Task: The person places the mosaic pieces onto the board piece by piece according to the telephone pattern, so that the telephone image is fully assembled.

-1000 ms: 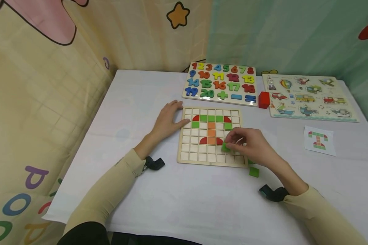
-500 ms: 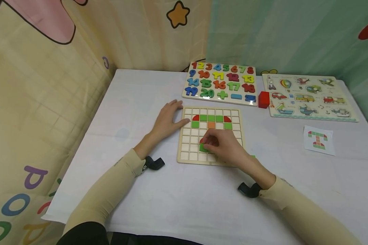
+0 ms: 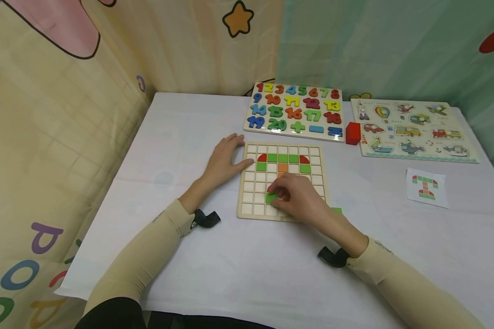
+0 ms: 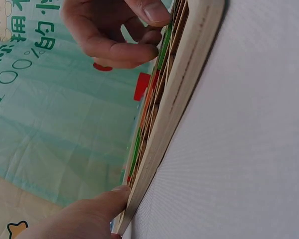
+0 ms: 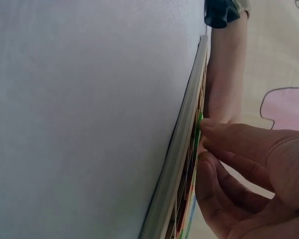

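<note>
A wooden grid board (image 3: pixel 244 201) lies on the table with red, green and orange pieces in its cells. My left hand (image 3: pixel 223 162) rests at its left edge, fingers extended, thumb over the rim; in the left wrist view the thumb (image 4: pixel 107 201) touches the frame. My right hand (image 3: pixel 298 196) is over the lower middle of the board. Its thumb and curled fingers are at a green square tile (image 3: pixel 271 198), which lies level in a cell below a partly covered red piece. In the right wrist view the fingertips (image 5: pixel 209 127) meet the board's surface. The hand hides several cells.
Another green tile (image 3: pixel 336 210) is by the board's right edge, partly hidden by the forearm. A pattern card (image 3: pixel 426 188) lies to the right. Behind stand a number puzzle (image 3: pixel 292 112), a red block (image 3: pixel 352 133) and a vehicle puzzle (image 3: pixel 416 132).
My right hand has moved left across the board with the green tile, which now lies in a cell under the left red piece. Its fingers have loosened slightly. The left hand stays put.
</note>
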Tool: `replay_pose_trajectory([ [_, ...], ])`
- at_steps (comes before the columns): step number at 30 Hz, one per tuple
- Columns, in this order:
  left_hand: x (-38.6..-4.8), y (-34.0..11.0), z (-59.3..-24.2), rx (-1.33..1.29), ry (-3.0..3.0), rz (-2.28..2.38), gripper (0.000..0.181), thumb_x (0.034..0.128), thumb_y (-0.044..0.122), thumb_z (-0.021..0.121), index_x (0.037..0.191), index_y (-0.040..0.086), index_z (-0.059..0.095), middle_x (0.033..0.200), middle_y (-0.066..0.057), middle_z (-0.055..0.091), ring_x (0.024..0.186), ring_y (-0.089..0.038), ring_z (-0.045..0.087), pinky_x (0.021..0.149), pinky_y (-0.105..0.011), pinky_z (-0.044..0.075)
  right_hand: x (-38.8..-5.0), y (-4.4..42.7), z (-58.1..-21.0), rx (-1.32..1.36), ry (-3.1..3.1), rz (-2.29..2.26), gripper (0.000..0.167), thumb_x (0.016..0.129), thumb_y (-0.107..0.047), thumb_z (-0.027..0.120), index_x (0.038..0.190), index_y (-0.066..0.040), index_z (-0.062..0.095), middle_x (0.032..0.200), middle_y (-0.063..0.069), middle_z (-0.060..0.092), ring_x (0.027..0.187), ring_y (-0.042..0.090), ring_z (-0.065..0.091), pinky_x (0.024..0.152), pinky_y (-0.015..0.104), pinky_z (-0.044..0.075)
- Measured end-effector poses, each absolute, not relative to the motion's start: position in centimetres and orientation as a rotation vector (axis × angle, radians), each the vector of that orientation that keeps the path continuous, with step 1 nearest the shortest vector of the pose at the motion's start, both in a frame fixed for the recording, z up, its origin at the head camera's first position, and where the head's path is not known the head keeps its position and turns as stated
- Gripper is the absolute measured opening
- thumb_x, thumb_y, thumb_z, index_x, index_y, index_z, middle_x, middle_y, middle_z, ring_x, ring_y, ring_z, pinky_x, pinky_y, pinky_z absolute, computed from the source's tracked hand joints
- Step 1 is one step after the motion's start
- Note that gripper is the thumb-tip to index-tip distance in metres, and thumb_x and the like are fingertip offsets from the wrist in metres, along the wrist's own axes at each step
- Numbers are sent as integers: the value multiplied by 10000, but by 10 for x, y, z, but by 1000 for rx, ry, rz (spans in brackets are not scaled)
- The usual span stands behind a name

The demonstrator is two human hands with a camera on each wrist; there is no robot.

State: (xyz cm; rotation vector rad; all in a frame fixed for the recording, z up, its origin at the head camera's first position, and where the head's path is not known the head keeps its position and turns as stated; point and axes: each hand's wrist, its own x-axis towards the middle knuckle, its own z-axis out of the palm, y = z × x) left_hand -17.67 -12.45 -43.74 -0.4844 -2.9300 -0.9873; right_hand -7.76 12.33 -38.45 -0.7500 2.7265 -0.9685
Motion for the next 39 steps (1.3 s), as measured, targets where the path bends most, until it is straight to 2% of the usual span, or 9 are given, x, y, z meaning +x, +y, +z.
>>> replay_pose_trajectory([
  [12,-176,-123,-438,-486,-2933,-988,641,974,453,731,1467,82,558,1676,-94,415,1615,-269,254,1344,-449,150,-75,159,-373,-806,2737,-1060,177,878,-48,842,1044,-67,782,933,8,763,815,143,658,743,335,625],
  [22,-175,-123,-436,-503,-2923,-984,613,977,438,727,1438,64,569,1669,-99,426,1610,-276,266,1347,-410,134,-60,221,-376,-560,2811,-1001,217,908,-148,844,1116,-133,787,971,-49,767,863,129,654,815,346,624],
  [26,-176,-124,-436,-504,-2916,-994,606,976,439,729,1425,63,575,1667,-98,430,1611,-274,265,1347,-402,130,-58,244,-372,-472,2863,-992,247,917,-216,845,1144,-140,783,1005,-26,770,887,144,657,833,297,610],
  [28,-177,-124,-438,-505,-2917,-1003,604,976,443,727,1423,66,575,1669,-93,428,1613,-268,260,1347,-396,126,-57,253,-372,-439,2869,-975,272,913,-252,851,1152,-141,781,1002,-20,767,886,149,651,827,232,588],
  [33,-177,-123,-438,-478,-2934,-1000,628,972,451,730,1450,80,565,1676,-87,416,1615,-267,252,1345,-438,146,-55,269,-375,-424,2866,-929,371,859,-256,900,1182,-137,762,978,-16,748,866,156,647,803,135,552],
  [39,-176,-124,-438,-465,-2941,-999,649,966,458,736,1471,90,558,1684,-88,403,1617,-276,246,1338,-493,164,-53,274,-380,-434,2814,-899,429,774,-252,963,1134,-141,759,996,-21,736,883,164,630,802,172,560],
])
